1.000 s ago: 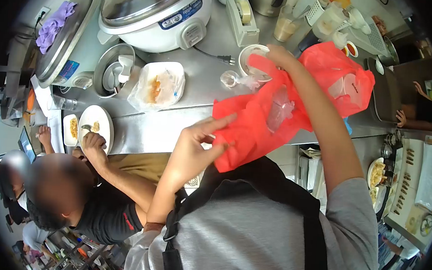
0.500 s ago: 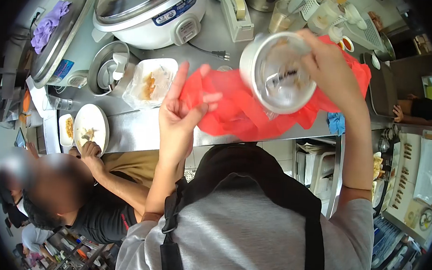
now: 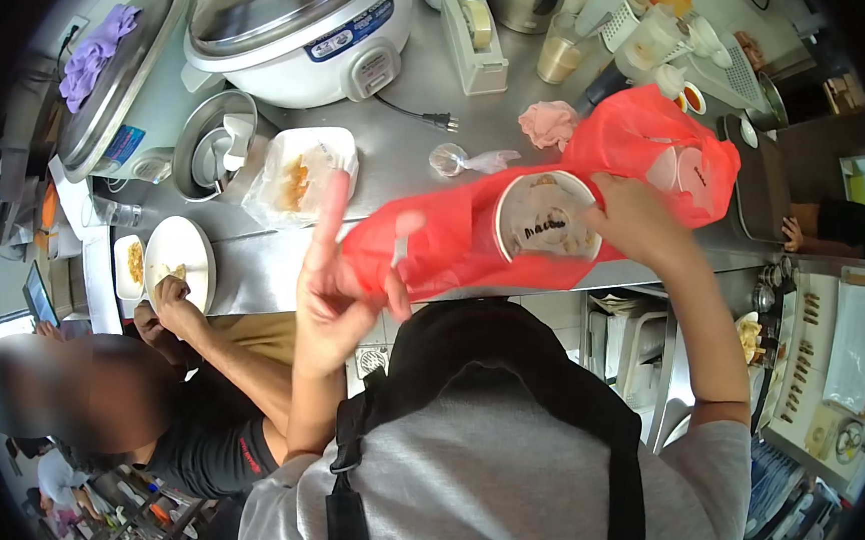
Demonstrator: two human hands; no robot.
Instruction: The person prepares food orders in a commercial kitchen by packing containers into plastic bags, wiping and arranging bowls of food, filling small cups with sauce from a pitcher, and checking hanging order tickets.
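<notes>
My right hand [image 3: 637,219] is closed on the rim of a white round tub [image 3: 548,218] with a clear lid and black writing. The tub lies over a red bag [image 3: 436,220] near the counter's front edge. My left hand [image 3: 344,294] is at the bag's left end, index finger stretched out, with part of the red material by its fingers; blur hides how it touches the bag. A second red bag [image 3: 613,127] holds another lidded tub [image 3: 682,174] behind my right hand. Beyond the nearer bag lie a small knotted plastic bag [image 3: 470,162] and a crumpled pink cloth [image 3: 549,125].
A rice cooker [image 3: 299,30], a tape dispenser [image 3: 475,47], a metal pot [image 3: 211,144] and a plastic-wrapped food box [image 3: 304,176] stand on the counter [image 3: 392,132]. At the left a person [image 3: 211,425] in black reaches over a white plate [image 3: 183,253].
My right hand has lifted the white tub from the counter and moved it over the nearer red bag. My left hand has shifted left with the bag's end. The pink cloth now shows.
</notes>
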